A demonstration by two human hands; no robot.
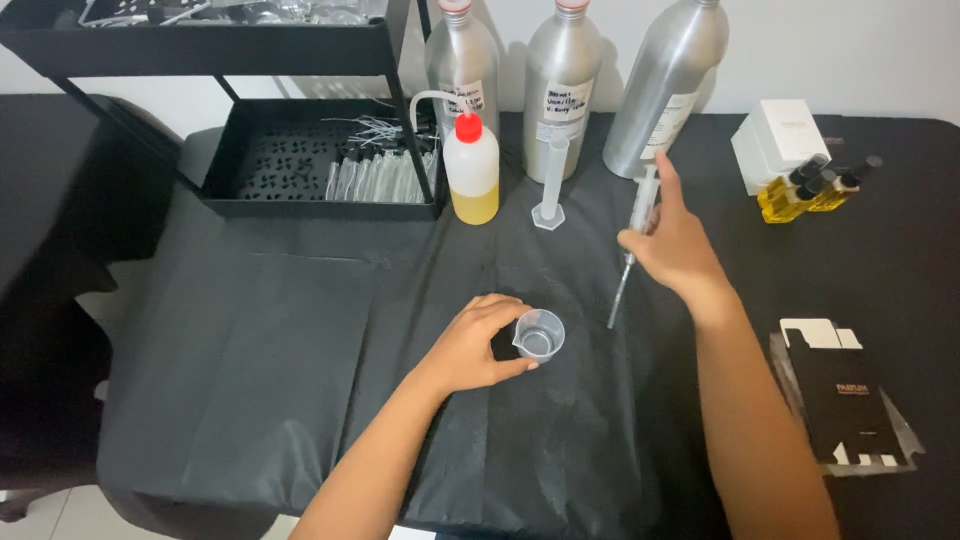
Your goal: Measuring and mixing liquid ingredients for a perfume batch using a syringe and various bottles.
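Black cloth covers the table (pixel 300 330), which fills most of the frame beneath a pale wall along the top edge. Low in the centre, the left hand (pixel 478 345) curls around a small clear plastic beaker (pixel 539 334), fingers and thumb closed on its side; the beaker stands upright on the cloth and looks almost empty. Right of centre, the right hand (pixel 672 245) is closed on a clear syringe (pixel 634 240), held slanted with its long thin tip pointing down-left, the tip ending above the cloth just right of the beaker and apart from it.

Along the top centre stand 3 tall silver metal bottles (pixel 560 80), the rightmost leaning. Before them are a squeeze bottle with a red cap and yellow liquid (pixel 471 170) and a slim clear measuring cylinder (pixel 551 180). At the upper left sits a black 2-tier rack (pixel 300 150), its lower tray holding clear glass vials. In the upper right, a white box (pixel 775 135) stands beside small bottles of yellow liquid with black caps (pixel 810 190). At the lower right lies a flattened black and white carton (pixel 840 395).
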